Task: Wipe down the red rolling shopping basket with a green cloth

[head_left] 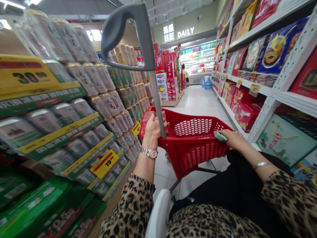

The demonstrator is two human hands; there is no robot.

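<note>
A red perforated plastic shopping basket [193, 150] on wheels stands in front of my lap. Its grey metal pole [158, 99] rises from the near left corner and ends in a grey loop handle [146, 36]. My left hand [154, 127], palm up with a wristwatch below it, curls around the lower pole from behind; fingertips show on its far side. At the basket's right rim, my right hand [232, 138] pinches a small pale-green cloth [220, 137] against the edge. Part of that hand's fingers is hidden.
Stacked beer cans [81, 76] with yellow price signs line the left. White shelves [262, 89] of boxed goods run along the right. A tiled aisle [198, 96] leads to a chilled display [198, 59], with a person [185, 74] and blue water jugs [206, 82] near it.
</note>
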